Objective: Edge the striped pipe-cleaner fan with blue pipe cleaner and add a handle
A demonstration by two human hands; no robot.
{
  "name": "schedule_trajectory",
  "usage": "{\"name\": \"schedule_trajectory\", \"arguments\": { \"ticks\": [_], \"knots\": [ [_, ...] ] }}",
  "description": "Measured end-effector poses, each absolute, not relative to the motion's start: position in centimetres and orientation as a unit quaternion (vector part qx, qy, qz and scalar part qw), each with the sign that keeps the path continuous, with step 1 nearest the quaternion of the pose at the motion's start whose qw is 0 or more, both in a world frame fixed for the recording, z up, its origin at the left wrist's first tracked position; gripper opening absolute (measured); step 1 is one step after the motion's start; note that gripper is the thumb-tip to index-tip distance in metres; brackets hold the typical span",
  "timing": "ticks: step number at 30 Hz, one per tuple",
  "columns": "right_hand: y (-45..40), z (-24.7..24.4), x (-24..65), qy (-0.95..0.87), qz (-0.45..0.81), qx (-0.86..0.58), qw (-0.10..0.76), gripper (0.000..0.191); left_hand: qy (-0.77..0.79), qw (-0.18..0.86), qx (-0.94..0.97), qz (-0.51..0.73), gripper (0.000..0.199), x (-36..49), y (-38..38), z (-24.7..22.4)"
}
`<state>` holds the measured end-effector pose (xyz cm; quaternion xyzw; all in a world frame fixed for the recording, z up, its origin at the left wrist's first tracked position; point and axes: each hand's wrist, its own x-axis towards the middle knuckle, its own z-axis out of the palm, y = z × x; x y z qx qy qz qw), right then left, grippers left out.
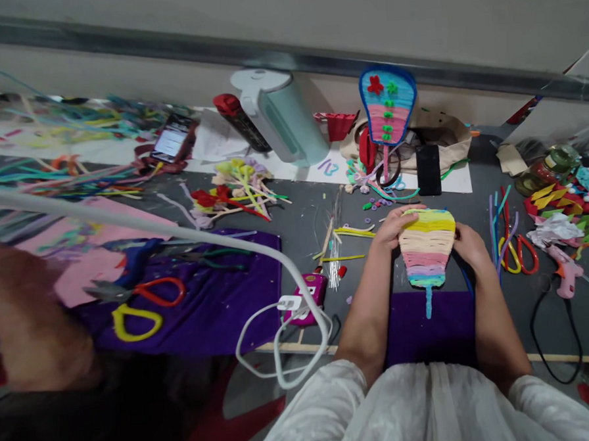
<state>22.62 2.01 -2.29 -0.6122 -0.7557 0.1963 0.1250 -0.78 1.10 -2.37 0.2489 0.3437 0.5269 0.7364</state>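
Between my hands is a fan-shaped pipe-cleaner craft, striped yellow, cream, pink, lilac and aqua, its short blue stem pointing down toward me. My left hand grips its upper left edge, thumb on the front and fingers partly behind. On the opposite edge, my right hand closes around the side, with most of its fingers hidden behind the craft. Below it lies a purple cloth. A similar finished-looking fan with a blue rim, a red flower and green bits stands upright behind.
A co-worker's arm is blurred at the left, near red-and-yellow scissors. A white cable arcs over the table. A pale blue jug stands behind. At right are more scissors and a pink glue gun.
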Motion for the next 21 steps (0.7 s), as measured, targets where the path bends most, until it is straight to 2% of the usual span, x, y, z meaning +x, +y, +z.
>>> {"name": "schedule_trajectory", "arguments": {
  "ticks": [3,7,9,12,14,17,21],
  "knots": [
    [1.5,-1.5,21.5,-0.751,0.192,-0.63,0.053,0.018,0.357,0.726,0.258,0.528,0.061,-0.8,1.0,-2.2],
    [1.7,-0.7,21.5,-0.716,0.207,-0.663,0.072,0.018,0.377,0.719,0.254,0.526,0.062,-0.7,0.9,-2.0],
    [1.9,-0.4,22.1,-0.682,0.241,-0.67,0.167,0.018,0.386,0.715,0.254,0.525,0.062,-0.6,0.9,-1.8],
    [2.2,0.6,23.0,-0.61,0.342,-0.619,0.358,0.029,0.396,0.707,0.262,0.525,0.061,-0.6,0.7,-1.2],
    [2.2,2.3,23.5,-0.611,0.348,-0.568,0.427,0.034,0.395,0.702,0.27,0.527,0.06,-0.6,0.4,-0.6],
    [1.7,6.1,23.9,-0.699,0.207,-0.51,0.457,0.028,0.392,0.689,0.292,0.535,0.055,-0.5,0.0,0.4],
    [0.8,10.4,23.8,-0.806,0.032,-0.441,0.394,0.026,0.391,0.662,0.327,0.55,0.049,-0.4,-0.8,1.7]
  ]
}}
